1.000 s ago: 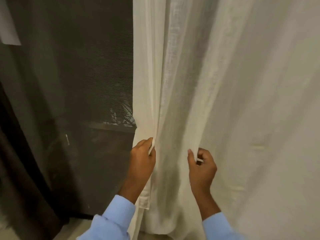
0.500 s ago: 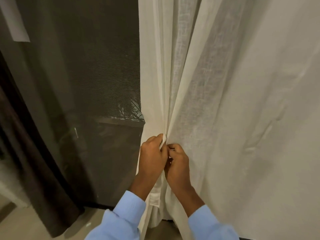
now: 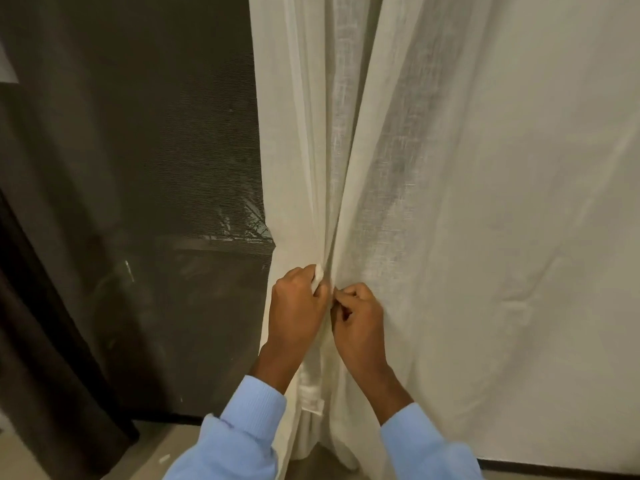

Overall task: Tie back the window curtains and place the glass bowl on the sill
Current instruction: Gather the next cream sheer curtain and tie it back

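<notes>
Fingers of left hand, right hand pinch gathered curtain between them.

dim, warm light

the cream curtain at right is evenly lit; the screened window at left is dark, with faint glints. soft shadows sit in the folds. edges bow slightly; lower left blurs.

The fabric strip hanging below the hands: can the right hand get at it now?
Probably yes, but only after letting go: the right hand pinches the white curtain close above the fabric strip, which hangs uncovered.
</notes>
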Action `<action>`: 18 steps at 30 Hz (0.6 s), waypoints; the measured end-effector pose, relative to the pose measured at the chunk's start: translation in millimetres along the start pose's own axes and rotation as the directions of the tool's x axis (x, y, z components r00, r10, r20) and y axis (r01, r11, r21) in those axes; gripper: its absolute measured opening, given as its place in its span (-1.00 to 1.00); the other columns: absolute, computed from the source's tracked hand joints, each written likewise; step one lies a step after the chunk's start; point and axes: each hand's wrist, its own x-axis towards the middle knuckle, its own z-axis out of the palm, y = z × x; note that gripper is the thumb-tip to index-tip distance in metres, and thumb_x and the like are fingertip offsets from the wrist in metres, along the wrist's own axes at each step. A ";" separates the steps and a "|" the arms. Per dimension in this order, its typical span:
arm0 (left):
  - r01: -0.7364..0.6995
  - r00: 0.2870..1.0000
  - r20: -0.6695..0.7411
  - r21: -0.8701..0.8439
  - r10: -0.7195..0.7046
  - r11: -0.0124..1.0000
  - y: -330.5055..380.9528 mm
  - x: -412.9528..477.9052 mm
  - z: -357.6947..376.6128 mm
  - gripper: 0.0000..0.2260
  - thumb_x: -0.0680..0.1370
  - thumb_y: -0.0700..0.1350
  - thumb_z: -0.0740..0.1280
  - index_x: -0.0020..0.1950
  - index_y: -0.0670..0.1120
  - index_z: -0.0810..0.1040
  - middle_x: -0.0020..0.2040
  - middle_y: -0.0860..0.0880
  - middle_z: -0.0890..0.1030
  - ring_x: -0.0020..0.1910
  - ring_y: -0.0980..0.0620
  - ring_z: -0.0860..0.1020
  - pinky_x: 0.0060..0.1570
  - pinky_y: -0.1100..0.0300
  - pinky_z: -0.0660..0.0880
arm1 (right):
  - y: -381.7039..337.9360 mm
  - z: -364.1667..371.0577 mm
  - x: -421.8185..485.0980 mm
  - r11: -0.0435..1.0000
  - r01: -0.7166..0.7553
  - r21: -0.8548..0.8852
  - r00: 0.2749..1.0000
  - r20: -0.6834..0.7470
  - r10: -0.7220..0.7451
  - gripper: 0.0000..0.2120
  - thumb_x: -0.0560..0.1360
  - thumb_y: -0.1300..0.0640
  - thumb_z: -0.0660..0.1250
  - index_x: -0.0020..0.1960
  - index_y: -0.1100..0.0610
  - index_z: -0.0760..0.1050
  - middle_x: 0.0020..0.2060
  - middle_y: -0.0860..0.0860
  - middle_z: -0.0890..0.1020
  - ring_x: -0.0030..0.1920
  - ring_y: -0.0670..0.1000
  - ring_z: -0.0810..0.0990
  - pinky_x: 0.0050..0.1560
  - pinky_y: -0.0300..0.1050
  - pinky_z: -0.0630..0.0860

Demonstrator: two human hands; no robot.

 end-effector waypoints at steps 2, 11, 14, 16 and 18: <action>0.002 1.000 0.012 0.014 -0.002 1.000 -0.5 -3.3 -1.0 -0.85 0.45 -0.27 0.38 -0.31 -0.21 0.51 -0.42 -0.08 0.49 -0.46 -0.03 0.43 -0.43 0.04 0.44 | 2.5 -5.4 2.5 0.997 -0.001 -0.081 0.997 -0.071 -0.005 -0.84 0.51 0.36 0.36 -0.02 0.18 0.66 -0.30 -0.05 0.48 -0.32 -0.14 0.48 -0.23 -0.44 0.43; -0.030 0.998 0.053 0.060 0.027 0.998 16.0 -7.2 -8.6 -0.81 0.49 -0.27 0.35 -0.33 -0.19 0.49 -0.43 -0.06 0.46 -0.48 0.04 0.36 -0.45 0.27 0.27 | -16.9 3.1 -11.4 0.975 -0.118 0.189 0.985 0.148 0.091 -0.42 0.64 0.28 0.05 -0.52 -0.05 0.36 -0.53 -0.08 0.37 -0.47 -0.15 0.30 -0.39 -0.22 0.33; -0.058 0.997 0.047 0.091 0.054 0.994 21.0 -7.4 -8.1 -0.80 0.50 -0.19 0.37 -0.32 -0.19 0.51 -0.42 -0.08 0.49 -0.47 0.05 0.37 -0.44 0.22 0.34 | -15.2 5.7 -15.8 0.951 -0.150 0.269 0.981 0.161 0.109 -0.47 0.66 0.18 0.09 -0.44 -0.08 0.49 -0.46 -0.07 0.49 -0.39 -0.12 0.43 -0.27 -0.21 0.42; -0.024 0.998 0.066 0.111 0.016 0.993 21.9 -5.4 -6.3 -0.79 0.52 -0.16 0.35 -0.28 -0.21 0.54 -0.37 -0.11 0.53 -0.44 0.03 0.41 -0.40 0.19 0.37 | -10.7 3.6 -13.5 0.962 -0.105 0.254 0.984 0.169 0.063 -0.59 0.62 0.24 0.17 -0.32 -0.12 0.50 -0.36 -0.09 0.50 -0.31 -0.13 0.43 -0.23 -0.28 0.40; 0.010 0.997 0.078 0.100 -0.018 0.995 16.2 -1.4 -5.1 -0.82 0.53 -0.19 0.34 -0.25 -0.24 0.57 -0.34 -0.13 0.55 -0.41 -0.02 0.47 -0.37 0.11 0.46 | -7.1 2.5 -10.8 0.998 0.047 0.042 0.979 0.197 -0.055 -0.74 0.57 0.29 0.26 -0.19 -0.01 0.52 -0.32 -0.16 0.44 -0.33 -0.17 0.42 -0.27 -0.38 0.35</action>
